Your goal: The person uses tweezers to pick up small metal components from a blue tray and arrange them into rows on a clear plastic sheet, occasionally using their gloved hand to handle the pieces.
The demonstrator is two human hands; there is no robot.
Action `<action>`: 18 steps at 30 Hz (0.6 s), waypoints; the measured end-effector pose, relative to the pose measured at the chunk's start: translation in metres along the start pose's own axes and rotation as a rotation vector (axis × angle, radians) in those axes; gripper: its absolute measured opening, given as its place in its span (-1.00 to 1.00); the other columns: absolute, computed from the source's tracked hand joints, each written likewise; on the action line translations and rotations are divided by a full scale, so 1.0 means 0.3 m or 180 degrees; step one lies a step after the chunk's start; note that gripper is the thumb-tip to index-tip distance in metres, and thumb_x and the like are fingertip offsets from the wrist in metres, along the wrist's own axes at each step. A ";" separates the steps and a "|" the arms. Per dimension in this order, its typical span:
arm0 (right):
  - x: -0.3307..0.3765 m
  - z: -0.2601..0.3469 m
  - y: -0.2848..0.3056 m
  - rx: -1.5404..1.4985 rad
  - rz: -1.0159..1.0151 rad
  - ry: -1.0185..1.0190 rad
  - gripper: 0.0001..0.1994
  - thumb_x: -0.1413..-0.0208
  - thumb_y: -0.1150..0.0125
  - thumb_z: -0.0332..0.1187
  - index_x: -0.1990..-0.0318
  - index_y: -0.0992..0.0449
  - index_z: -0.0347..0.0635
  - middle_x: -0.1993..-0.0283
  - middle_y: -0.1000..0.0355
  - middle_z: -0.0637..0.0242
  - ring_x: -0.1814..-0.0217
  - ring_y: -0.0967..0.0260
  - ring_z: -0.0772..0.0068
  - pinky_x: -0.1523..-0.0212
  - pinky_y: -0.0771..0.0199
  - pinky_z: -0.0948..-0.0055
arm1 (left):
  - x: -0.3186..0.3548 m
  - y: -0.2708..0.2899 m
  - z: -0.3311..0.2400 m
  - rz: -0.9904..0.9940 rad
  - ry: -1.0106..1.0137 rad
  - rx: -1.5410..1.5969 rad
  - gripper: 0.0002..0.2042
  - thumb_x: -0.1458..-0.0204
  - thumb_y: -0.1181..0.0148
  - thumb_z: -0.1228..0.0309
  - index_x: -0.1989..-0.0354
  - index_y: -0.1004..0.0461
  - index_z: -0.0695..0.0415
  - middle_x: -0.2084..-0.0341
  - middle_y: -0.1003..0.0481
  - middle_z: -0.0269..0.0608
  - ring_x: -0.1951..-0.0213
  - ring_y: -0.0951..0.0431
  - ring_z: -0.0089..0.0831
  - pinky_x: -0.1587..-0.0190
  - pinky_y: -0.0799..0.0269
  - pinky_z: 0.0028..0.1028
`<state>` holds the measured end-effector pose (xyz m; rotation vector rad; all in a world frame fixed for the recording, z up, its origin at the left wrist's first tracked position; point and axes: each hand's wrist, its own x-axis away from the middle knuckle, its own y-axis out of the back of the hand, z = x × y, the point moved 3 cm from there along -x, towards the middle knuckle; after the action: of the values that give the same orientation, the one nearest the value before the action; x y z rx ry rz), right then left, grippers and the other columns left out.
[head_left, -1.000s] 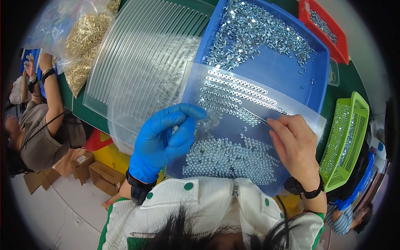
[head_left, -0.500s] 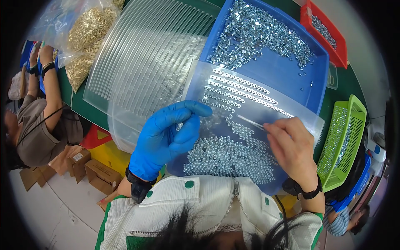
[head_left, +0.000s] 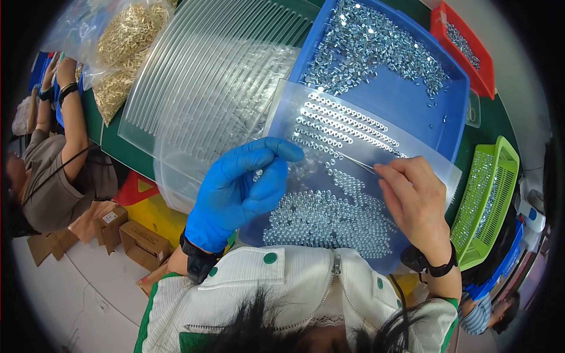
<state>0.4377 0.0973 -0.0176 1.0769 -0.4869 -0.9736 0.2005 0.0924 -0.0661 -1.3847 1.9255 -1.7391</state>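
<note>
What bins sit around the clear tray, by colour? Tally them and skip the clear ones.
Blue bin: 1
Red bin: 1
Green mesh basket: 1
Total: 3
A blue shape under the basket is too hidden to count.
</note>
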 end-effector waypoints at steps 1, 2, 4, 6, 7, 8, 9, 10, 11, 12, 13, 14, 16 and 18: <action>-0.004 0.001 -0.003 -0.0003 0.0000 -0.0003 -0.72 0.26 -0.25 -0.61 0.28 -0.49 -0.22 0.37 -0.37 0.30 0.39 -0.33 0.29 0.49 -0.34 0.41 | -0.001 0.005 0.001 0.0139 -0.0003 0.0126 -0.69 -0.16 0.21 0.43 0.04 -0.25 0.43 0.75 -0.10 -0.33 0.76 -0.05 -0.61 0.75 -0.01 -0.59; -0.008 0.003 -0.005 -0.0013 0.0011 0.0031 -0.72 0.26 -0.25 -0.61 0.28 -0.49 -0.22 0.37 -0.37 0.30 0.39 -0.33 0.29 0.49 -0.34 0.41 | 0.001 0.008 0.003 0.0273 -0.0009 0.0251 -0.68 -0.15 0.19 0.42 0.05 -0.27 0.43 0.74 -0.11 -0.35 0.74 -0.05 -0.63 0.73 -0.01 -0.61; -0.013 0.007 -0.008 -0.0031 0.0032 0.0103 -0.72 0.26 -0.25 -0.60 0.28 -0.49 -0.22 0.37 -0.36 0.30 0.40 -0.33 0.29 0.48 -0.34 0.41 | 0.005 0.012 0.006 0.0400 -0.0017 0.0375 -0.68 -0.15 0.16 0.40 0.05 -0.29 0.43 0.72 -0.11 -0.37 0.73 -0.06 -0.65 0.71 0.00 -0.64; -0.011 0.012 -0.007 -0.0022 0.0039 0.0119 -0.72 0.26 -0.25 -0.60 0.27 -0.49 -0.22 0.37 -0.36 0.30 0.40 -0.33 0.29 0.48 -0.34 0.40 | 0.009 0.011 0.008 0.0450 -0.0053 0.0430 -0.68 -0.16 0.17 0.40 0.04 -0.29 0.42 0.72 -0.11 -0.36 0.72 -0.06 -0.65 0.71 -0.01 -0.64; -0.013 0.014 -0.009 -0.0004 0.0042 0.0137 -0.71 0.26 -0.26 -0.60 0.27 -0.49 -0.22 0.37 -0.36 0.30 0.40 -0.33 0.29 0.48 -0.34 0.40 | 0.008 0.013 0.006 0.0476 -0.0075 0.0454 -0.68 -0.16 0.18 0.40 0.04 -0.28 0.42 0.72 -0.10 -0.36 0.72 -0.06 -0.64 0.72 -0.01 -0.64; -0.016 0.016 -0.012 0.0014 0.0046 0.0155 -0.71 0.26 -0.26 -0.60 0.27 -0.49 -0.22 0.37 -0.36 0.30 0.40 -0.33 0.29 0.48 -0.34 0.40 | 0.007 0.017 0.007 0.0471 -0.0085 0.0450 -0.68 -0.16 0.18 0.40 0.04 -0.28 0.42 0.72 -0.10 -0.36 0.72 -0.06 -0.64 0.72 -0.01 -0.64; -0.018 0.017 -0.013 0.0008 0.0044 0.0165 -0.71 0.26 -0.26 -0.60 0.27 -0.49 -0.22 0.37 -0.36 0.30 0.40 -0.33 0.29 0.48 -0.34 0.40 | 0.005 0.021 0.008 0.0490 -0.0088 0.0556 -0.68 -0.16 0.18 0.40 0.03 -0.28 0.41 0.72 -0.10 -0.36 0.72 -0.05 -0.64 0.72 -0.01 -0.64; -0.021 0.017 -0.014 0.0009 0.0065 0.0177 -0.71 0.26 -0.26 -0.60 0.26 -0.49 -0.21 0.37 -0.36 0.30 0.40 -0.33 0.29 0.48 -0.34 0.40 | 0.004 0.024 0.010 0.0511 -0.0090 0.0664 -0.67 -0.16 0.18 0.40 0.03 -0.28 0.41 0.71 -0.09 -0.36 0.72 -0.05 -0.64 0.72 -0.01 -0.64; -0.022 0.017 -0.014 0.0012 0.0087 0.0188 -0.70 0.26 -0.26 -0.60 0.26 -0.49 -0.21 0.37 -0.36 0.30 0.40 -0.33 0.29 0.48 -0.34 0.40 | 0.004 0.026 0.008 0.0532 -0.0091 0.0772 -0.67 -0.17 0.19 0.39 0.02 -0.27 0.41 0.71 -0.09 -0.36 0.72 -0.05 -0.64 0.72 -0.01 -0.64; -0.020 0.018 -0.013 0.0019 0.0117 0.0191 -0.70 0.26 -0.26 -0.60 0.25 -0.49 -0.21 0.37 -0.36 0.30 0.40 -0.33 0.29 0.48 -0.34 0.40 | 0.004 0.025 0.008 0.0530 -0.0091 0.0780 -0.67 -0.17 0.19 0.39 0.02 -0.27 0.41 0.71 -0.09 -0.36 0.72 -0.05 -0.64 0.72 -0.01 -0.64; -0.019 0.020 -0.013 0.0020 0.0126 0.0191 -0.70 0.26 -0.26 -0.60 0.25 -0.49 -0.21 0.37 -0.36 0.30 0.40 -0.33 0.29 0.48 -0.34 0.40 | 0.003 0.023 0.006 0.0545 -0.0106 0.0754 -0.67 -0.17 0.19 0.39 0.02 -0.27 0.41 0.71 -0.08 -0.36 0.72 -0.05 -0.63 0.72 -0.01 -0.64; -0.020 0.022 -0.013 0.0030 0.0136 0.0195 -0.69 0.26 -0.26 -0.60 0.25 -0.49 -0.21 0.36 -0.36 0.30 0.39 -0.33 0.29 0.47 -0.35 0.40 | 0.004 0.020 0.005 0.0562 -0.0120 0.0727 -0.67 -0.17 0.19 0.39 0.02 -0.27 0.41 0.71 -0.08 -0.36 0.71 -0.05 -0.63 0.72 -0.01 -0.64; -0.021 0.027 -0.012 0.0050 0.0156 0.0204 -0.69 0.27 -0.26 -0.60 0.25 -0.49 -0.20 0.36 -0.37 0.31 0.39 -0.33 0.29 0.47 -0.35 0.40 | 0.008 0.020 0.008 0.0580 -0.0133 0.0708 -0.67 -0.17 0.20 0.39 0.01 -0.26 0.41 0.71 -0.08 -0.36 0.71 -0.05 -0.63 0.72 -0.01 -0.64; -0.020 0.026 -0.014 0.0051 0.0135 0.0212 -0.69 0.27 -0.26 -0.61 0.25 -0.49 -0.20 0.36 -0.37 0.31 0.39 -0.33 0.29 0.46 -0.35 0.39 | 0.008 0.023 0.009 0.0598 -0.0132 0.0723 -0.67 -0.17 0.20 0.40 0.01 -0.26 0.41 0.71 -0.08 -0.36 0.71 -0.05 -0.63 0.72 -0.02 -0.65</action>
<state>0.4271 0.0978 -0.0175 1.1057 -0.4620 -0.8952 0.1976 0.0880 -0.0717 -1.1146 1.7128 -1.7596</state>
